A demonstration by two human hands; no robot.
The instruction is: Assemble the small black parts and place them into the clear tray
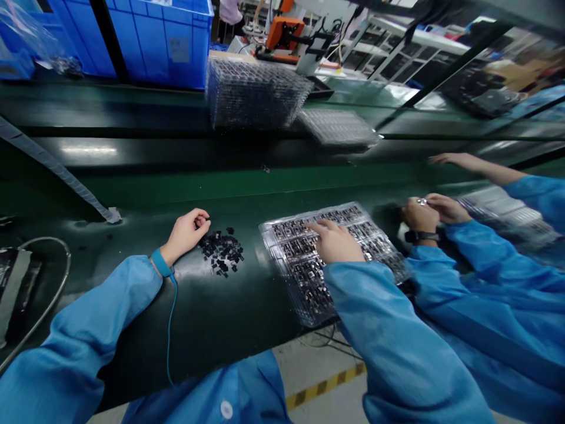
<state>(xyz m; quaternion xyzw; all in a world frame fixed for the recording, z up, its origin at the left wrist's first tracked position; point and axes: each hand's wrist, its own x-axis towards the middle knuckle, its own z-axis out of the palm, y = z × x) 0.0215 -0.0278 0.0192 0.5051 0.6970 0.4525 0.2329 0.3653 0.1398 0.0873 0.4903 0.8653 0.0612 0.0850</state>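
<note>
My left hand [189,233] is at the upper left edge of a loose pile of small black pieces [223,252] on the dark green bench. Its fingers are curled in toward the thumb; whatever they may hold is too small to make out. A blue wrist strap with a cord circles that wrist. My right hand [338,242] lies over a clear plastic tray [282,268] filled with rows of small metallic components [304,274]. Its index finger stretches toward the tray's upper left rows, and no held piece shows. The palm and sleeve cover part of the tray.
At right, a co-worker's hands [424,215] hold a small shiny part; another person's hand [459,160] reaches in above. Stacked clear trays [258,94] and a blue crate [163,44] stand on the raised shelf. A wrapped post [57,171] rises at left.
</note>
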